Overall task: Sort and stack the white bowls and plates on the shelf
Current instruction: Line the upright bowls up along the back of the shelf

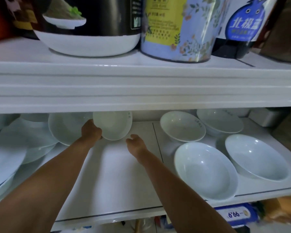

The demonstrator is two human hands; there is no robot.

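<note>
My left hand (pixel 91 131) grips the rim of a white bowl (pixel 113 126) that is tilted up, its hollow facing me, at the back middle of the lower shelf (pixel 124 179). Behind it leans another white bowl (pixel 64 128). My right hand (pixel 134 142) hovers just right of and below the held bowl, fingers apart, holding nothing. On the right stand several single white bowls: two near ones (pixel 205 170) (pixel 255 157) and two at the back (pixel 182 126) (pixel 220 121). White plates (pixel 8 158) are stacked at the left.
The upper shelf edge (pixel 141 88) hangs low over the bowls. On it stand a rice cooker (pixel 91 26), a flowered tin (pixel 178 31) and a dark appliance. A metal container (pixel 269 117) sits at the back right. Packages lie below the shelf.
</note>
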